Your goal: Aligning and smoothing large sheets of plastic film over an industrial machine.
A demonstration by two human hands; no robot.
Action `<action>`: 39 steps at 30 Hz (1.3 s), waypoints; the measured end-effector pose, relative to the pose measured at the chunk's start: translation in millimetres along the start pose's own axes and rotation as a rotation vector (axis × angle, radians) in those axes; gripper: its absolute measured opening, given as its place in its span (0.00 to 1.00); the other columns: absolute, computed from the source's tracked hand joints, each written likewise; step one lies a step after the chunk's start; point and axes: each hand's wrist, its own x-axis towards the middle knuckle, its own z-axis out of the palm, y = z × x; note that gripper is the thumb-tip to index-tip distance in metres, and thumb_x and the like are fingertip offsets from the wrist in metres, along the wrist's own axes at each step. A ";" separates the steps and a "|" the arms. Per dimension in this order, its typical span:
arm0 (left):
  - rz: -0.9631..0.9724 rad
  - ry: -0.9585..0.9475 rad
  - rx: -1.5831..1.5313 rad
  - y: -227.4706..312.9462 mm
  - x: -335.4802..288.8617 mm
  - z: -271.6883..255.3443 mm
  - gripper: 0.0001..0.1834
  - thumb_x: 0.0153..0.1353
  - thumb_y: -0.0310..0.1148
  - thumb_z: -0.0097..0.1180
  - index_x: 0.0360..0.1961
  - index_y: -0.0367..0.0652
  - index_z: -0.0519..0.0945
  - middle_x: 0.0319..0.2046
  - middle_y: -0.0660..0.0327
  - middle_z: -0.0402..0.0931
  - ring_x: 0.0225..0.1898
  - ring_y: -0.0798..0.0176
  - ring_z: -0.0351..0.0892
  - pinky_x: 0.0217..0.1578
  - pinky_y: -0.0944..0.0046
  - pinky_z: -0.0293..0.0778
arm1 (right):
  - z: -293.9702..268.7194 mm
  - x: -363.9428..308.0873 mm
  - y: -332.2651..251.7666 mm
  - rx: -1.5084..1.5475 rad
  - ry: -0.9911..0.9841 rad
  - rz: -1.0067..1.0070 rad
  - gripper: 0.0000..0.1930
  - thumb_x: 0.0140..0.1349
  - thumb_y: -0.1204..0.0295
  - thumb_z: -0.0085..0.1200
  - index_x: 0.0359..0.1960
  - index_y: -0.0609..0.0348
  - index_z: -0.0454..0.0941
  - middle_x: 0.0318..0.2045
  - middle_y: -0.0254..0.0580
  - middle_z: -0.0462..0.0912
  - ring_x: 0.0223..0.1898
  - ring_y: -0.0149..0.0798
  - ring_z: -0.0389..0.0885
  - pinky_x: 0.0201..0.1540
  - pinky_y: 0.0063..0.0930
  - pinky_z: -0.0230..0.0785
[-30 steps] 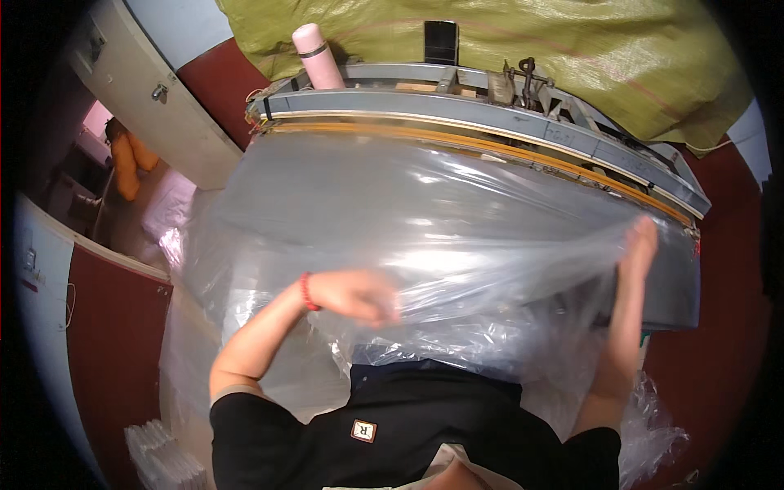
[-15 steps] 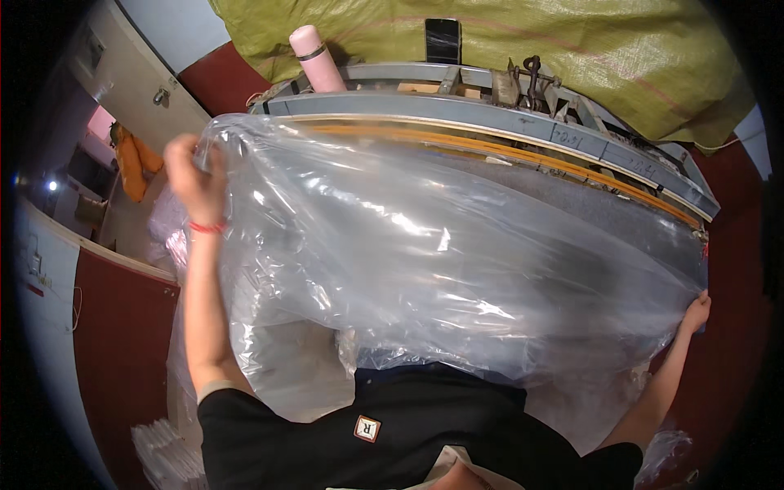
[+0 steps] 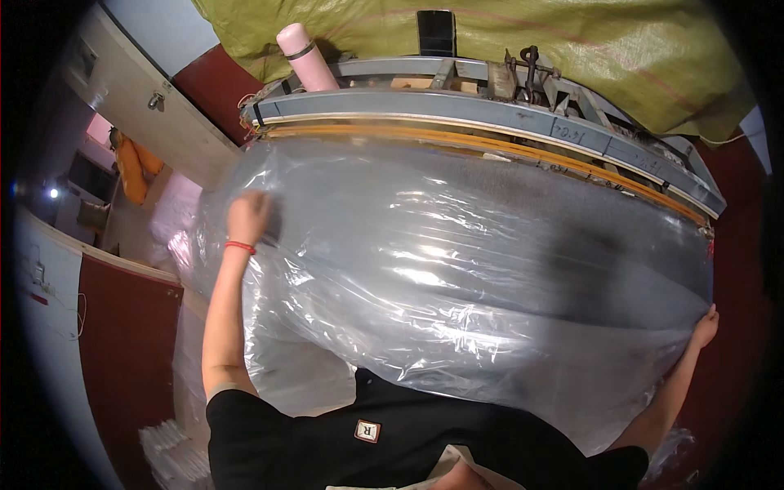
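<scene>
A wide sheet of clear plastic film (image 3: 392,269) spreads over a grey work surface, wrinkled and shiny along its near side. My left hand (image 3: 248,216) is closed at the film's left part, with creases running out from it; motion blurs the fingers slightly. At the far right, my right hand (image 3: 706,327) pinches the film's edge by the corner of the work surface. The film hangs over the near edge, against my black shirt.
Behind the film runs a grey metal bar (image 3: 408,104) with an orange strip (image 3: 457,140). A pink flask (image 3: 307,57), a dark phone (image 3: 436,33) and a metal clamp (image 3: 531,72) are beyond it. Stacked plastic (image 3: 173,453) lies low left, near a door (image 3: 135,90).
My left hand has come down and to the right, bringing the raised film down flatter over the surface. My right hand stays at the right edge, slightly lower in view.
</scene>
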 end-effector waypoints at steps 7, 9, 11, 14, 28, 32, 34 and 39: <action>0.507 -0.152 -0.443 143.1 16.6 38.6 0.18 0.53 0.32 0.50 0.45 0.35 0.70 0.50 0.50 0.65 0.53 0.48 0.61 0.51 0.59 0.61 | 15.9 18.2 40.6 0.174 0.062 0.044 0.24 0.58 0.52 0.39 0.40 0.62 0.72 0.35 0.49 0.77 0.38 0.47 0.73 0.41 0.33 0.63; 0.492 -0.178 -0.416 147.0 9.6 47.1 0.18 0.53 0.32 0.50 0.45 0.34 0.70 0.50 0.50 0.65 0.53 0.48 0.62 0.50 0.60 0.61 | 11.7 27.4 50.7 0.222 0.100 0.056 0.24 0.59 0.52 0.40 0.40 0.63 0.73 0.34 0.48 0.77 0.38 0.42 0.74 0.42 0.31 0.63; 0.495 -0.062 -0.319 156.2 2.2 46.8 0.16 0.52 0.32 0.51 0.41 0.35 0.72 0.44 0.51 0.71 0.47 0.50 0.68 0.45 0.61 0.66 | -7.0 31.4 67.9 0.526 -0.003 0.122 0.23 0.59 0.54 0.42 0.41 0.65 0.72 0.36 0.43 0.76 0.39 0.36 0.72 0.43 0.28 0.63; 0.365 -0.056 -0.343 153.8 8.7 54.1 0.12 0.51 0.30 0.52 0.38 0.37 0.74 0.34 0.55 0.76 0.37 0.53 0.73 0.37 0.61 0.69 | -33.9 18.8 53.8 1.000 -0.077 0.263 0.22 0.59 0.56 0.43 0.43 0.64 0.70 0.38 0.40 0.74 0.40 0.34 0.70 0.45 0.27 0.62; 0.353 0.065 -0.266 147.9 45.4 75.0 0.07 0.46 0.28 0.55 0.24 0.36 0.72 0.25 0.53 0.72 0.27 0.52 0.72 0.29 0.61 0.68 | -68.9 16.9 47.0 1.053 0.056 0.264 0.18 0.58 0.60 0.46 0.42 0.62 0.71 0.38 0.37 0.73 0.41 0.33 0.70 0.44 0.26 0.62; 0.056 0.255 -0.560 148.0 63.6 90.9 0.05 0.55 0.29 0.44 0.29 0.38 0.70 0.26 0.52 0.70 0.31 0.52 0.70 0.31 0.63 0.67 | -30.7 78.1 66.2 1.206 -0.070 0.206 0.14 0.58 0.64 0.44 0.36 0.62 0.74 0.32 0.37 0.76 0.32 0.33 0.73 0.38 0.25 0.66; -0.411 0.250 -1.037 160.0 70.9 65.9 0.11 0.56 0.32 0.37 0.27 0.37 0.69 0.23 0.56 0.66 0.27 0.62 0.65 0.32 0.64 0.64 | -5.7 57.1 -42.3 1.091 0.071 0.351 0.12 0.57 0.65 0.42 0.29 0.58 0.77 0.23 0.35 0.75 0.29 0.30 0.74 0.32 0.23 0.66; -0.426 0.361 -0.883 50.3 100.7 123.2 0.11 0.54 0.33 0.43 0.19 0.39 0.67 0.15 0.67 0.62 0.19 0.72 0.59 0.21 0.69 0.59 | 66.5 15.3 -186.9 0.836 0.138 -0.082 0.13 0.55 0.64 0.45 0.31 0.62 0.75 0.27 0.42 0.77 0.30 0.32 0.72 0.36 0.26 0.63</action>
